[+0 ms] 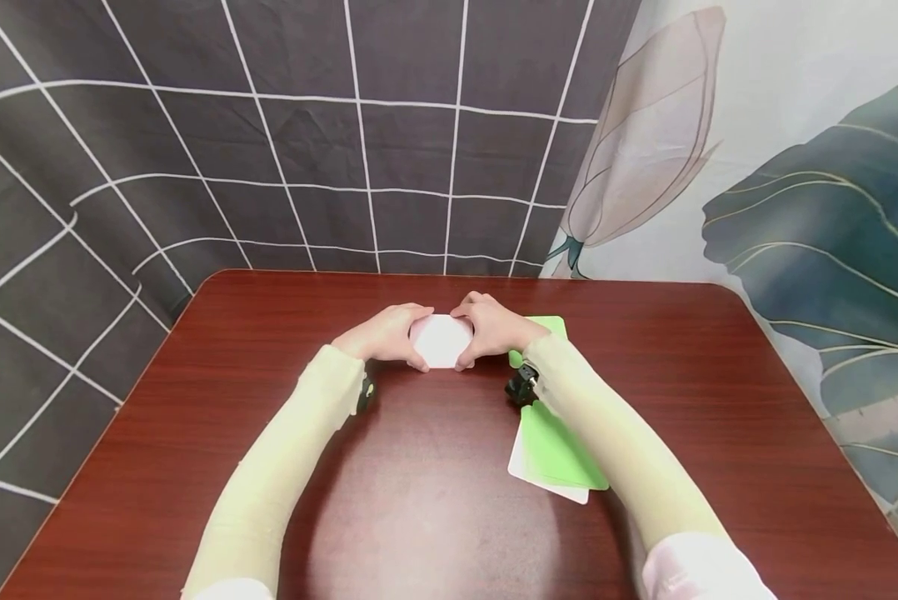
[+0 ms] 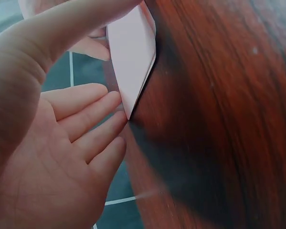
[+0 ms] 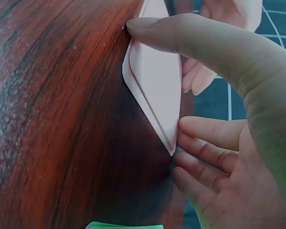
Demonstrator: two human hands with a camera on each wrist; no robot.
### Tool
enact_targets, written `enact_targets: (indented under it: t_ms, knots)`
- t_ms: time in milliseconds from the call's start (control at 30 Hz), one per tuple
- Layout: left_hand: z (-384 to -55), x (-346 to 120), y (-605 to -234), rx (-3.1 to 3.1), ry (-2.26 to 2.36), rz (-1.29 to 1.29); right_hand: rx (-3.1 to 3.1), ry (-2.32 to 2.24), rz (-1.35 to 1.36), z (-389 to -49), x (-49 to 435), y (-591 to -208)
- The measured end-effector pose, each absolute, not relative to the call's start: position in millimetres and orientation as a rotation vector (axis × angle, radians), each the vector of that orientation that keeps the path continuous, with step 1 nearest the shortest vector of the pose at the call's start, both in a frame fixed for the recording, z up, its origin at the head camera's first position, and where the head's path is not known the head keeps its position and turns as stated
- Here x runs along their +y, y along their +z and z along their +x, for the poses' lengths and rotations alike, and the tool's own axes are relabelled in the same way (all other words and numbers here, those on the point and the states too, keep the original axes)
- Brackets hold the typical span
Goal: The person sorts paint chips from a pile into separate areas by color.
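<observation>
A thin stack of pale pink paper cards (image 1: 443, 342) lies on the table between both hands. My left hand (image 1: 389, 333) holds its left side, the thumb along the near edge and the fingertips at the far edge. From the other side, my right hand (image 1: 497, 327) holds the stack the same way. Layered edges of the cards (image 3: 157, 71) show in the right wrist view, where the right thumb crosses the near edge. The left wrist view shows a corner of the cards (image 2: 131, 52) by the left fingertips; the left thumb's tip is out of frame there.
Green cards (image 1: 557, 450) lie right of centre, partly under the right forearm, with a white card (image 1: 569, 493) poking out below. Another green piece (image 1: 550, 323) is behind the right wrist. The reddish-brown wooden table (image 1: 231, 333) meets a dark checked curtain (image 1: 404, 150) at the back.
</observation>
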State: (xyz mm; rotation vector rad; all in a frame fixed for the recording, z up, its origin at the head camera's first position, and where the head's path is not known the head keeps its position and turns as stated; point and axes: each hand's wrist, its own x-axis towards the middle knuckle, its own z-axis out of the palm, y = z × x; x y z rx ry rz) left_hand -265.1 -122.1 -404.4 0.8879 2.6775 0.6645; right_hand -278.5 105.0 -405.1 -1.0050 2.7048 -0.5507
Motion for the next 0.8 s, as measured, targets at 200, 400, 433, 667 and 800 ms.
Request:
enact_targets:
  t_ms: [200,400,433,667,800]
  knots:
    - [-264.5,-120.2,-404.5,2.699,0.655,0.892,2.717,-0.595,-1.021,-276.7,109.8,-401.2]
    - [-251.6,-112.1,-393.5,2.816,0.697,0.965,2.766,-0.661,-1.054,-266.9,125.5,-383.8]
    - [-248.1,-109.4,-391.0,2.826,0.713,0.975,2.774,-0.661,-1.049,-263.5,129.0,-380.7]
    - [-220.6,-80.0,-385.7,2.849,0.733,1.043,2.840,-0.673,-1.015,-232.2,160.7,-368.4]
    - [-203.6,-57.4,-391.1,2.807,0.714,1.146,2.873,-0.688,-0.985,-213.1,185.6,-369.7]
